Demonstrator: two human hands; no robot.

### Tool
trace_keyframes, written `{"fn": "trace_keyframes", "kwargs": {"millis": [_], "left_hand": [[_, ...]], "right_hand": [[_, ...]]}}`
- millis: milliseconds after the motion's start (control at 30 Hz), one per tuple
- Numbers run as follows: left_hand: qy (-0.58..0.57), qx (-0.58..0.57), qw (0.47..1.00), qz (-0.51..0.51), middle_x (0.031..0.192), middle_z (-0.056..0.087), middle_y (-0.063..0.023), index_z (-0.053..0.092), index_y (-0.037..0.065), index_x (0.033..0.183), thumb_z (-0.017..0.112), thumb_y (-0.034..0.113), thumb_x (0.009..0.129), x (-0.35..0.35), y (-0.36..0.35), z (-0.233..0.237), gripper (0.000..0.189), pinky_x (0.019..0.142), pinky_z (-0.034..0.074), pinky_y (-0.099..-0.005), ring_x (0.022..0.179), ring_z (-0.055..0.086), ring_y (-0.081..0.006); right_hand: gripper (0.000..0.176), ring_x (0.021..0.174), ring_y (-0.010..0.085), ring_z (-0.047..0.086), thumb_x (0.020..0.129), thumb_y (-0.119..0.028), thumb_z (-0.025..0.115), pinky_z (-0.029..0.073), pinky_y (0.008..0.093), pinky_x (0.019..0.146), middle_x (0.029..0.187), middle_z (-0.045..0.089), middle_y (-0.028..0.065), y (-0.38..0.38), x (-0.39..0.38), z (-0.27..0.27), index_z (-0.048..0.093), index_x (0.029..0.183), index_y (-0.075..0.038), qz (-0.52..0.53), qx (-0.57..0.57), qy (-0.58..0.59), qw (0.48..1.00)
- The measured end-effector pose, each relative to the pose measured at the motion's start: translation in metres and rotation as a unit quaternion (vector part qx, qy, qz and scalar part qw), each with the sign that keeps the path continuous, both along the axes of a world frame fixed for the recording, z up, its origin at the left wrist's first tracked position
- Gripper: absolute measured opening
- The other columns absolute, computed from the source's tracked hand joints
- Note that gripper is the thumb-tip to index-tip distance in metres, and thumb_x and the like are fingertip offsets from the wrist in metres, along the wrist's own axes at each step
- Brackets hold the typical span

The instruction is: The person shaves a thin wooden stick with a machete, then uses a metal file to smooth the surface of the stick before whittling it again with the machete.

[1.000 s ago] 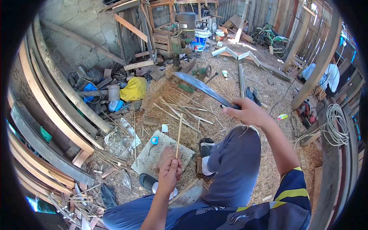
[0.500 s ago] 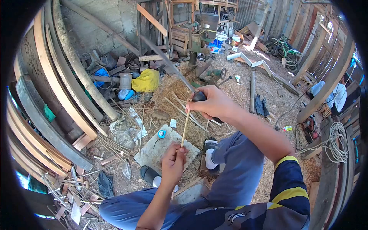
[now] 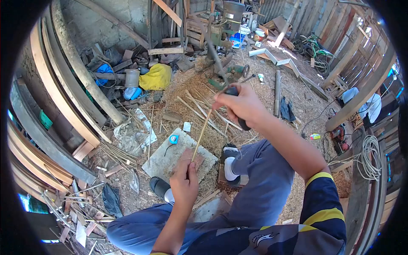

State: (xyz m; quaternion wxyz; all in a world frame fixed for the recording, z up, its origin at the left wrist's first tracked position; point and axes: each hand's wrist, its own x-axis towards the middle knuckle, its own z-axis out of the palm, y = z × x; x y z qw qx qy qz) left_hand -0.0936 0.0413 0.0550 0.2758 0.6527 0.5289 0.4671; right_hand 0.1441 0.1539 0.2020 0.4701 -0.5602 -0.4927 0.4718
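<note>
My right hand [image 3: 245, 105] is wrapped round the black handle of a long-bladed machete [image 3: 216, 59]. Its blade points up and away, slightly blurred. Below it, my left hand [image 3: 184, 183] pinches the lower end of a thin bamboo stick [image 3: 201, 135], which slants upward. The stick's upper end comes right up to my right hand's fingertips. Under the left hand, a grey board [image 3: 160, 156] lies on the ground between my feet, with a blue tape measure [image 3: 174, 139] on it.
Split strips [image 3: 199, 111] and shavings litter the ground ahead. A yellow cloth [image 3: 155, 77] lies beyond, near a rusty machine with a handwheel [image 3: 246, 71]. Curved planks [image 3: 63, 85] lean at left; coiled rope [image 3: 370, 158] hangs at right. A person in white [image 3: 372, 106] is behind a post.
The machete blade has swung to a steeper angle, and my right hand has shifted right, away from the stick's upper part. My left hand keeps hold of the stick. The view has tilted slightly.
</note>
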Motion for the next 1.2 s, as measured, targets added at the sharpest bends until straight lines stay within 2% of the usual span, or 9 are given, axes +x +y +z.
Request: {"fn": "trace_keyframes", "kwargs": {"millis": [100,133,267,367,500,667,867,967,1200], "left_hand": [[-0.026,-0.017,1.0,0.003,0.077,0.067,-0.015,0.068,-0.001,0.104,0.068,0.009,0.103,0.001,0.0,-0.001,0.01,0.06,0.049,-0.0339,0.063,0.062,-0.0224],[-0.052,-0.017,0.998,0.004,0.076,0.066,-0.0132,0.068,-0.001,0.105,0.069,0.009,0.103,0.004,0.0,-0.006,0.01,0.06,0.048,-0.0328,0.063,0.06,-0.0191],[-0.125,-0.06,0.99,-0.024,0.075,0.062,-0.001,0.063,0.002,0.109,0.064,0.01,0.108,0.008,0.003,-0.021,0.008,0.055,0.041,-0.0252,0.063,0.055,-0.0061],[-0.171,-0.083,0.98,-0.051,0.074,0.06,0.0005,0.061,0.003,0.107,0.063,0.011,0.109,0.012,0.002,-0.015,0.009,0.054,0.038,-0.0238,0.062,0.051,-0.0044],[-0.21,-0.091,0.971,-0.069,0.072,0.056,0.0018,0.061,0.002,0.104,0.063,0.01,0.109,0.023,-0.001,0.0,0.01,0.054,0.036,-0.0241,0.061,0.049,-0.0041],[-0.262,-0.139,0.947,-0.126,0.07,0.054,0.0021,0.062,0.003,0.105,0.056,0.018,0.114,0.023,-0.009,0.015,0.018,0.052,0.034,-0.024,0.059,0.046,-0.0044],[-0.446,-0.349,0.779,-0.27,0.062,0.036,0.0065,0.058,0.011,0.105,0.05,0.038,0.116,0.013,-0.011,0.036,0.03,0.041,0.021,-0.0255,0.047,0.027,-0.005],[-0.5,-0.41,0.691,-0.323,0.063,0.034,0.0064,0.059,0.011,0.105,0.049,0.04,0.116,0.006,-0.011,0.04,0.033,0.043,0.02,-0.0243,0.05,0.026,-0.005],[-0.542,-0.431,0.607,-0.391,0.063,0.034,0.0063,0.058,0.012,0.103,0.049,0.044,0.115,-0.002,-0.006,0.031,0.035,0.043,0.019,-0.0242,0.05,0.026,-0.0049]], "right_hand": [[0.021,0.042,0.0101,0.051,0.096,-0.017,0.076,0.038,0.0294,0.038,0.079,0.075,0.0114,0.013,0.016,-0.004,0.066,0.099,0.002,-0.033,-0.002,-0.011,0.999],[0.028,0.041,0.0098,0.049,0.096,-0.023,0.079,0.036,0.0294,0.039,0.072,0.072,0.0086,0.012,0.017,-0.004,0.067,0.101,0.002,-0.045,-0.015,-0.015,0.999],[0.034,0.04,0.009,0.046,0.093,-0.03,0.085,0.033,0.0281,0.04,0.063,0.066,0.0037,0.004,0.019,-0.011,0.072,0.099,0.001,0.027,-0.048,0.03,0.998],[0.031,0.041,0.0085,0.048,0.091,-0.026,0.087,0.033,0.0285,0.04,0.061,0.064,0.0021,-0.01,0.002,0.0,0.073,0.098,0.001,0.072,-0.032,0.008,0.997],[0.028,0.042,0.0059,0.048,0.094,-0.021,0.084,0.038,0.0251,0.04,0.085,0.078,0.0105,-0.011,-0.008,-0.007,0.07,0.104,0.0,0.1,-0.031,0.001,0.995],[0.027,0.045,0.0068,0.052,0.094,-0.019,0.085,0.038,0.0253,0.04,0.089,0.08,0.0125,-0.011,-0.005,0.0,0.065,0.101,-0.002,0.128,-0.009,0.041,0.991],[0.024,0.045,0.0071,0.051,0.096,-0.015,0.082,0.039,0.0254,0.041,0.09,0.079,0.0157,-0.008,0.009,-0.004,0.062,0.099,-0.003,0.184,0.026,0.077,0.98],[0.02,0.045,0.0072,0.052,0.096,-0.011,0.081,0.039,0.0253,0.042,0.091,0.079,0.0167,-0.008,0.016,-0.005,0.063,0.1,-0.003,0.222,0.048,0.086,0.97],[0.017,0.049,0.0063,0.053,0.095,-0.007,0.08,0.04,0.0241,0.044,0.095,0.079,0.0152,-0.018,0.017,0.004,0.067,0.105,-0.002,0.232,0.064,0.085,0.967]]}}
